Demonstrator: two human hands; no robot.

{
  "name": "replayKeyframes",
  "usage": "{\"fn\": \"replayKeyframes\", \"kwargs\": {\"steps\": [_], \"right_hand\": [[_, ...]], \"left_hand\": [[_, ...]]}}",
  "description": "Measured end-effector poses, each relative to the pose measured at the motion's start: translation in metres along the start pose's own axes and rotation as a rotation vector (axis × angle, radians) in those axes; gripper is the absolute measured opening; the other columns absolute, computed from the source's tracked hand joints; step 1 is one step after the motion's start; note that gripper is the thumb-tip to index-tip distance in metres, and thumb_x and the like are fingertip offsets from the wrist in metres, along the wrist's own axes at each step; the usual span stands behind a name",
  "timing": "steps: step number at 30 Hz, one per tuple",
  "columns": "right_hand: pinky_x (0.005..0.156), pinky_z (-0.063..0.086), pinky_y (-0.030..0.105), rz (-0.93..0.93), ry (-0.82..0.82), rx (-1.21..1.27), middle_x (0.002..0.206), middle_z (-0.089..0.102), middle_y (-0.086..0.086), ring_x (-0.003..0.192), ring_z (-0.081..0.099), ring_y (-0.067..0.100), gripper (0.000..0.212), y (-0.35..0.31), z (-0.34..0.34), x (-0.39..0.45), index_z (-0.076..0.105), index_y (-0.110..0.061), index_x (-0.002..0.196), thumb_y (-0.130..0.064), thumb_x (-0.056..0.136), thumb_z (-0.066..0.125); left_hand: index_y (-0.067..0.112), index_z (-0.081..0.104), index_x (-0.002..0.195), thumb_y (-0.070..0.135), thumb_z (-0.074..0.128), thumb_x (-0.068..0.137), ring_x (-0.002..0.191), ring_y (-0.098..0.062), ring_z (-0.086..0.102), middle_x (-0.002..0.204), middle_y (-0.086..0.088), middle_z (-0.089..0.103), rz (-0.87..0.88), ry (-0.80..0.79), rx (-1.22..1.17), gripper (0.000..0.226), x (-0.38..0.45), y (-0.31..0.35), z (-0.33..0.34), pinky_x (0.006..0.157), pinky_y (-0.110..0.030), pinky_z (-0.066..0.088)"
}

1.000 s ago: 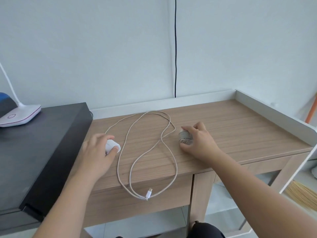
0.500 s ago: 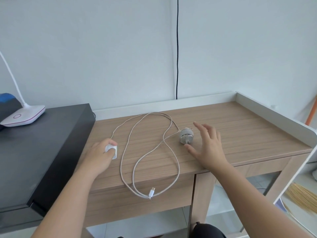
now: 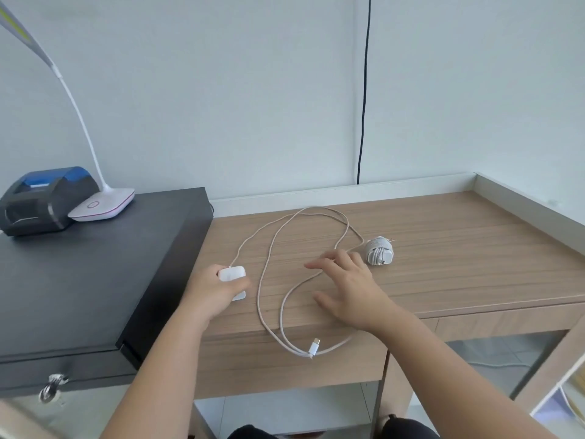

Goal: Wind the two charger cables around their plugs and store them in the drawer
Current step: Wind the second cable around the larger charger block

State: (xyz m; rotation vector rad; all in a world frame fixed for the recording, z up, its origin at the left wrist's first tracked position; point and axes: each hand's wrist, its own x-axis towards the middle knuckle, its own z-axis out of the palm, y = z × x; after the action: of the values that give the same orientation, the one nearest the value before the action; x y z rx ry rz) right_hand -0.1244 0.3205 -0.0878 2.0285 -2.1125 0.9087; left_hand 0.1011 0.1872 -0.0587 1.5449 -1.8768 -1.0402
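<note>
Writing: none can be read on any item.
Left hand [image 3: 211, 288]: grips the white plug [image 3: 232, 278], left of the loose cable [image 3: 269, 264] loops on the wooden desk [image 3: 459, 258].
Right hand [image 3: 346, 288]: fingers spread wide, holding nothing, over the cable's right loop.
Wound charger [image 3: 379, 250]: just right of the loose cable, beyond the right hand.
Connector [image 3: 315, 346]: past the desk's front edge, with the cable's end loop.
Open room: bare wood right of the wound charger, up to the white raised rim [image 3: 522, 198].
Black cabinet [image 3: 79, 274]: left of the cable, bearing a lamp [image 3: 101, 204] and printer [image 3: 41, 198].

Lamp [image 3: 79, 128] head cut off top-left; white plug [image 3: 232, 275] half under left hand [image 3: 210, 291]
</note>
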Motion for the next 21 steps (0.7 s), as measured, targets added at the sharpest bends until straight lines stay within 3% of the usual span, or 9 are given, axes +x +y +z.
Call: {"fn": "replayKeyframes", "kwargs": {"steps": [7, 10, 13, 16, 18, 21], "right_hand": [[0.109, 0.032, 0.033, -0.087, -0.150, 0.214, 0.138, 0.042, -0.002, 0.125, 0.041, 0.022, 0.069, -0.042, 0.014, 0.036, 0.034, -0.044, 0.142, -0.019, 0.085, 0.064], [0.109, 0.031, 0.028, -0.122, -0.157, 0.326, 0.142, 0.040, -0.004, 0.129, 0.039, 0.018, 0.058, -0.062, 0.022, 0.054, 0.045, -0.045, 0.136, -0.012, 0.090, 0.059], [0.110, 0.031, 0.030, -0.046, -0.209, 0.501, 0.142, 0.040, -0.011, 0.132, 0.035, 0.014, 0.033, -0.070, 0.033, 0.066, 0.063, -0.042, 0.118, -0.022, 0.093, 0.060], [0.111, 0.033, 0.036, -0.012, -0.182, 0.584, 0.136, 0.049, -0.012, 0.130, 0.041, 0.011, 0.018, -0.070, 0.038, 0.070, 0.071, -0.039, 0.104, -0.031, 0.092, 0.062], [0.106, 0.039, 0.032, -0.004, -0.149, 0.661, 0.124, 0.061, -0.008, 0.119, 0.053, 0.007, 0.017, -0.072, 0.035, 0.071, 0.073, -0.033, 0.105, -0.029, 0.091, 0.062], [0.098, 0.045, 0.026, 0.011, -0.103, 0.714, 0.108, 0.070, -0.010, 0.108, 0.061, 0.001, 0.019, -0.077, 0.028, 0.070, 0.072, -0.032, 0.107, -0.031, 0.090, 0.063]], "left_hand": [[0.023, 0.054, 0.113, 0.027, 0.076, 0.059, 0.079, -0.018, 0.059, 0.102, -0.006, 0.065, 0.036, -0.174, -0.489, 0.059, -0.064, -0.001, -0.001, 0.064, -0.030, 0.044], [0.026, 0.056, 0.109, 0.028, 0.077, 0.052, 0.067, -0.009, 0.060, 0.084, 0.002, 0.066, 0.101, -0.264, -0.542, 0.061, -0.085, 0.001, -0.002, 0.057, -0.026, 0.042], [0.023, 0.057, 0.109, 0.020, 0.077, 0.061, 0.063, -0.006, 0.061, 0.076, 0.007, 0.066, 0.136, -0.286, -0.583, 0.052, -0.093, -0.001, -0.009, 0.053, -0.023, 0.043], [0.022, 0.060, 0.113, 0.033, 0.085, 0.061, 0.070, -0.008, 0.064, 0.083, 0.006, 0.070, 0.162, -0.288, -0.650, 0.059, -0.095, -0.007, -0.015, 0.057, -0.022, 0.049], [0.023, 0.061, 0.118, 0.043, 0.088, 0.057, 0.077, -0.011, 0.064, 0.093, 0.003, 0.071, 0.166, -0.321, -0.740, 0.069, -0.097, -0.011, -0.019, 0.062, -0.022, 0.052], [0.017, 0.063, 0.123, 0.023, 0.073, 0.079, 0.083, -0.017, 0.065, 0.106, -0.006, 0.070, 0.153, -0.377, -0.975, 0.046, -0.097, -0.016, -0.017, 0.065, -0.026, 0.054]]}}
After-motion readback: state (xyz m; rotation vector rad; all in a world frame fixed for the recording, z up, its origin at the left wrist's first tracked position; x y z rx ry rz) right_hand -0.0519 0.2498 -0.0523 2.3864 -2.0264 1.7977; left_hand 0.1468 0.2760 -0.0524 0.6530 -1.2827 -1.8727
